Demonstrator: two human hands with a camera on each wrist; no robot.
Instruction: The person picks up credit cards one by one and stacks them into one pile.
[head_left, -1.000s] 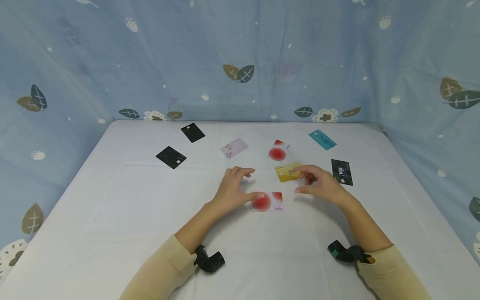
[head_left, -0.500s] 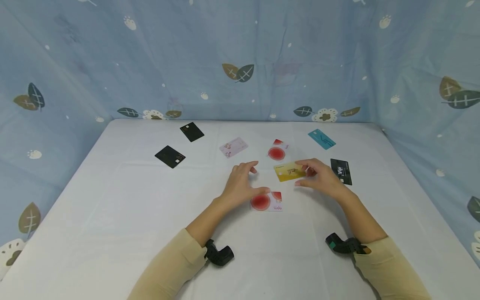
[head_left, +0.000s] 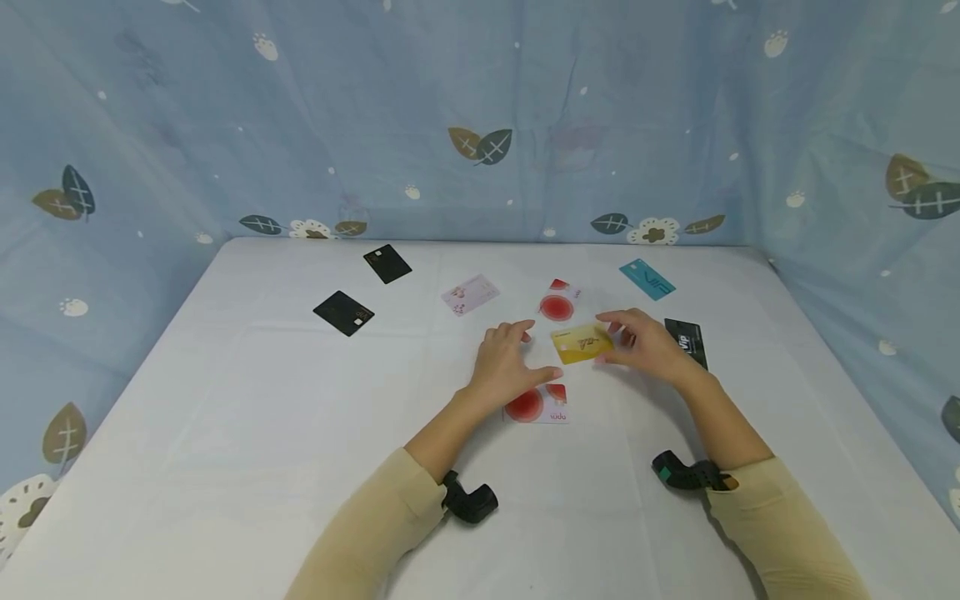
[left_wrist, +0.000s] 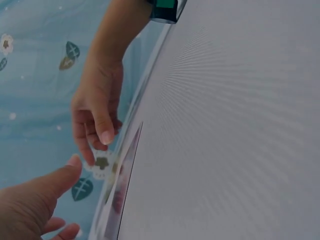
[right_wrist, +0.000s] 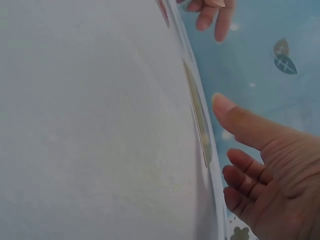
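Observation:
A gold card [head_left: 581, 343] lies flat on the white table [head_left: 247, 400], between my two hands. My left hand [head_left: 506, 362] hovers just left of it with relaxed, spread fingers, and its heel covers the left part of a white card with a red circle [head_left: 542, 406]. My right hand [head_left: 637, 342] sits at the gold card's right end, thumb and forefinger apart on either side of that edge. In the right wrist view the thumb [right_wrist: 235, 117] stands straight, a small gap from the gold card's edge [right_wrist: 197, 120]. Neither hand holds anything.
More cards lie around: a second red-circle card [head_left: 558, 302], a pink one [head_left: 470, 294], a teal one [head_left: 647, 278], two black ones [head_left: 343, 312] [head_left: 387, 263], and a black VIP card [head_left: 688, 337] partly under my right hand. Blue leaf-print cloth [head_left: 480, 125] walls three sides.
Both hands have slid forward, away from me. The left hand moved right, closing on the gold card. The right hand now covers more of the VIP card. No card has moved.

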